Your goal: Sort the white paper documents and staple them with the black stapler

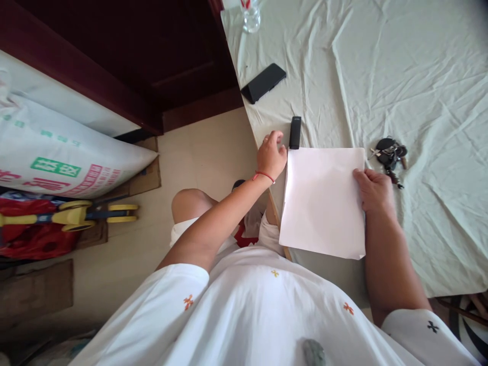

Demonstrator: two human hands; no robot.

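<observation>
Fingers [275, 138] of my left hand [271, 155] sit curled and loosely closed at the paper's upper left corner, gripping nothing that I can make out; the fingertips rest on the cloth [419, 66] just beside a small black stick [295, 132], and I cannot tell whether they touch it. Over on the right of the frame, my right hand [374, 189] lies flat along the paper's right edge, thumb on top of the sheet and the other fingers tucked out of sight, so it looks to be pinning rather than pinching, though I cannot tell for certain. Between the two hands, the paper [322, 201] lies flat in the middle of the frame, its lower left corner hanging past the table edge, which I judge is why both hands steady it. Just right of my right hand lies a bunch of keys [389, 152], near but apart from the sheet. Higher up, a black phone [264, 82] lies at the table edge, and a clear bottle [250, 15] stands at the top. A printed sack [57, 152] fills the left of the frame.
</observation>
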